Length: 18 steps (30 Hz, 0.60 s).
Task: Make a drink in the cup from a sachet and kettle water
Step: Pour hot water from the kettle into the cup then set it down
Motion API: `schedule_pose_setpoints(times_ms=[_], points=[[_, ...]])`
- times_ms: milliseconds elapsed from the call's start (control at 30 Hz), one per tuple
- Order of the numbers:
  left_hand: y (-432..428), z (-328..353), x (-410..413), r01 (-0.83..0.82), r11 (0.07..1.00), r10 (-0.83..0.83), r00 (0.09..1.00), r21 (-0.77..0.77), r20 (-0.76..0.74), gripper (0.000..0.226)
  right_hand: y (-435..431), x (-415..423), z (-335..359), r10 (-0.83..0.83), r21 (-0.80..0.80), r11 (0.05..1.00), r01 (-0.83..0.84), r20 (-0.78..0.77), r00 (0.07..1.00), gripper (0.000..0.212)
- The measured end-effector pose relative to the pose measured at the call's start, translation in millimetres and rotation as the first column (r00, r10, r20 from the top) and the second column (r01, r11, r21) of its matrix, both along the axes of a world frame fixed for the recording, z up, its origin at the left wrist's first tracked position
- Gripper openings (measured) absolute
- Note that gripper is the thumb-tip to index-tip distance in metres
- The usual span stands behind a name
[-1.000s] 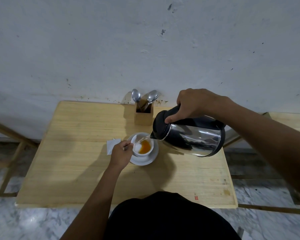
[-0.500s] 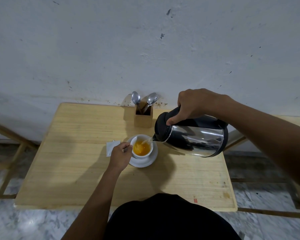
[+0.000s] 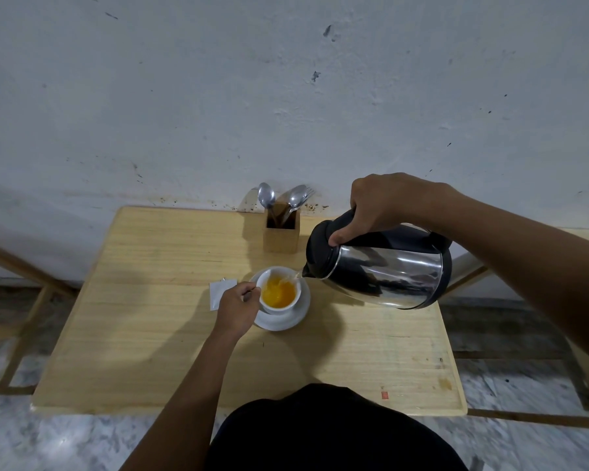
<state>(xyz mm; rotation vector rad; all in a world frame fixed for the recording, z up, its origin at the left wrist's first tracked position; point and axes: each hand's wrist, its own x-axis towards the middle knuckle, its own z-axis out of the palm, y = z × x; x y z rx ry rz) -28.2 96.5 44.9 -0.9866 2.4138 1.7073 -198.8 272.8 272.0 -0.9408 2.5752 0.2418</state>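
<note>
Presently, reading from the left: a pale wooden table (image 3: 143, 334) stands against a scuffed white wall (image 3: 218, 96), with marble floor (image 3: 21, 443) visible around it. A small white sachet (image 3: 218, 294) lies flat on the tabletop, just left of the left hand (image 3: 236, 309) and partly covered by it. The left hand's fingers (image 3: 249, 294) are curled together in a pinch at the cup's left rim; something thin and metallic shows between them, but whether it is a spoon handle or the cup's own handle cannot be told. The white cup (image 3: 279, 290) sits upright on a white saucer (image 3: 286, 317), near the table's centre, and holds bright orange liquid to roughly half depth. Behind the cup, by the wall, a wooden holder (image 3: 282, 234) carries upright spoons (image 3: 266, 195) and a fork. A thin stream of water (image 3: 293, 276) runs from the spout into the cup's right side. The steel kettle (image 3: 385, 273), with black lid and handle, is tipped spout-down toward the left, held clear of the table. The right hand (image 3: 388, 202) wraps the black handle from above, fingers closed tight around it, thumb pressed against the lid edge. The right forearm (image 3: 531, 266) extends to the frame's right edge. A dark garment (image 3: 320, 433) fills the bottom centre.
</note>
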Motion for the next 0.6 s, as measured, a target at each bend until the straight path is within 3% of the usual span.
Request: schedule_pose_setpoints(times_ms=[600], points=[[0.1, 1.3, -0.4, -0.001, 1.000, 0.001, 1.000, -0.008, -0.002, 0.025, 2.0, 3.1, 0.5, -0.008, 0.005, 1.000, 0.008, 0.012, 1.000, 0.069]])
